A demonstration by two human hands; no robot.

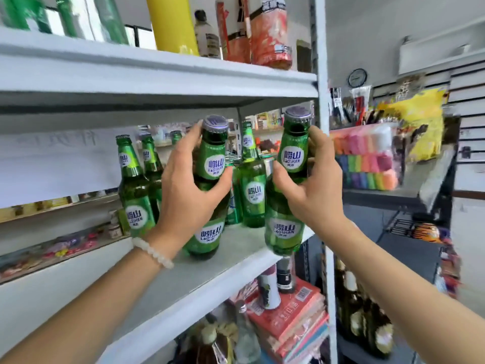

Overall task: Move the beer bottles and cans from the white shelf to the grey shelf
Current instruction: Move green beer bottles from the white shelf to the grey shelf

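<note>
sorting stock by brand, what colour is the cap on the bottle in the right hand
Purple-blue, a crimped cap on the green Laoshan bottle that the right hand grips; head view.

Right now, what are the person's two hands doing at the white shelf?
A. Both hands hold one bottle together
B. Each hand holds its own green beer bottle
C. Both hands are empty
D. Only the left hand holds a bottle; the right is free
B: the left hand has its grip round one green bottle, and the right hand round a second bottle lifted past the white shelf edge.
</note>
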